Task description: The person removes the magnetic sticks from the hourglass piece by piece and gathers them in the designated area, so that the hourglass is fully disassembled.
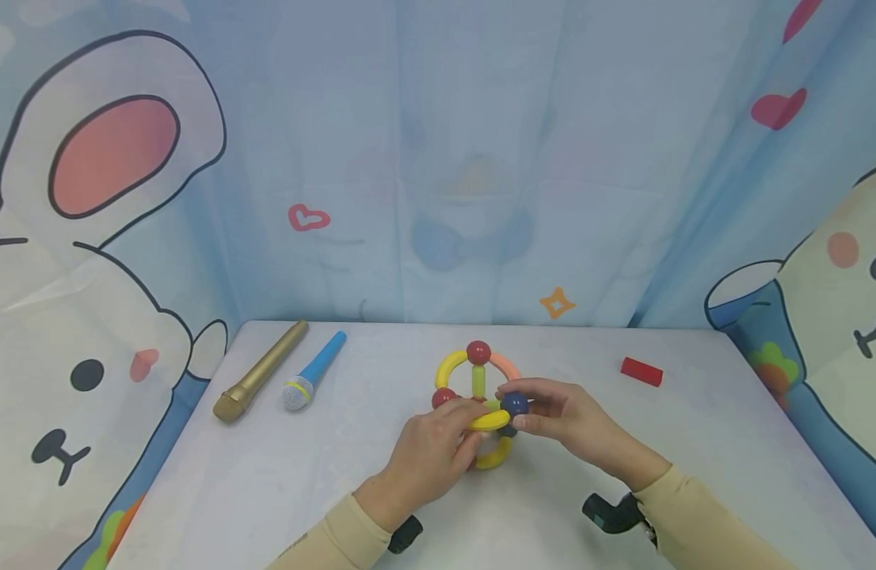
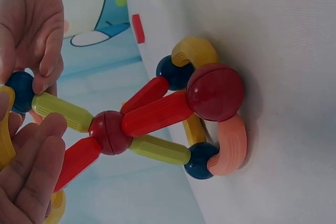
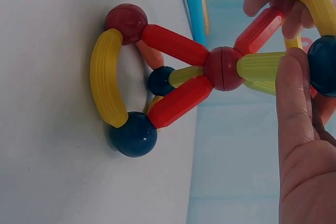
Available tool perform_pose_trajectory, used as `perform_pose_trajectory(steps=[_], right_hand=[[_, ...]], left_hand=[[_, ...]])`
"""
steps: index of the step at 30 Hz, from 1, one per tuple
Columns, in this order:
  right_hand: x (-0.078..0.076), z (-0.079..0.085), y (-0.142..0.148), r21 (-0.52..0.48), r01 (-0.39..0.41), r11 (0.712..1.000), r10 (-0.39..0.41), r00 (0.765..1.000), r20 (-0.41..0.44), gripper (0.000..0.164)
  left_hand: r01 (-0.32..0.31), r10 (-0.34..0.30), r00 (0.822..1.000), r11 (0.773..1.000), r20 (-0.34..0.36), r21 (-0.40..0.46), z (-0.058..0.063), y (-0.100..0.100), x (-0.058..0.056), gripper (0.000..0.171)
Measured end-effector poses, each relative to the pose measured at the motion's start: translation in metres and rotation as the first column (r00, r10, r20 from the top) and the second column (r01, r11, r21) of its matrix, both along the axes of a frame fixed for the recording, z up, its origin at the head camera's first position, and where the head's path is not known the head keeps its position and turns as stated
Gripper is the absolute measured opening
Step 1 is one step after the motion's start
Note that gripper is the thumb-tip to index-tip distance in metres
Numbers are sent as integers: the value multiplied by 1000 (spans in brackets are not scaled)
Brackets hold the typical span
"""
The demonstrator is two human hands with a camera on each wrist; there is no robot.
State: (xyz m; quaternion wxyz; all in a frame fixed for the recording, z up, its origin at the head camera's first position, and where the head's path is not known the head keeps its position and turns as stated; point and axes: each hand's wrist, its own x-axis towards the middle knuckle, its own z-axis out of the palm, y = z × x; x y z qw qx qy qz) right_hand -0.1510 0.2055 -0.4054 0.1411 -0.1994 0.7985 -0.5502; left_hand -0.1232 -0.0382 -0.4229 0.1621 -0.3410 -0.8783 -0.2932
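A magnetic rod-and-ball structure (image 2: 110,132) stands on the table between the two hands. Its lower ring joins balls with curved rods, and straight red and green rods meet at a central red ball (image 3: 223,68). My left hand (image 1: 436,453) pinches a yellow curved rod (image 1: 489,420) at the upper part. With thumb and fingers my right hand (image 1: 577,419) grips a blue ball (image 1: 515,404) at the upper right. In the right wrist view the end of the yellow rod touches that blue ball, and a green rod (image 3: 262,66) runs from the centre toward it.
On the left of the white table (image 1: 324,491) lie a gold microphone (image 1: 263,372) and a blue toy microphone (image 1: 314,370). A red block (image 1: 641,371) lies to the right. Behind the table hangs a blue cartoon curtain (image 1: 466,158).
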Motion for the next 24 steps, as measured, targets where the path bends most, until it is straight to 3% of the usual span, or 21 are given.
perform_pose_trajectory(steps=[9,16,20,24], right_hand=[[0,-1,0,1,6,1000,-6,1000,6,46],[0,-1,0,4,10,1000,-10,1000,11,45],[0,0,0,17,17,1000,-17,1000,11,43],[1,1,-2,19,22,1000,-23,1000,17,44]], left_hand=[[24,-27,999,997,40,79,1,0,1,31],[127,-136,990,973,31,194,4,-4,2,26],[170,-205,973,948,107,269,8,-13,8,25],[138,-208,957,940,203,311,10,-32,16,28]])
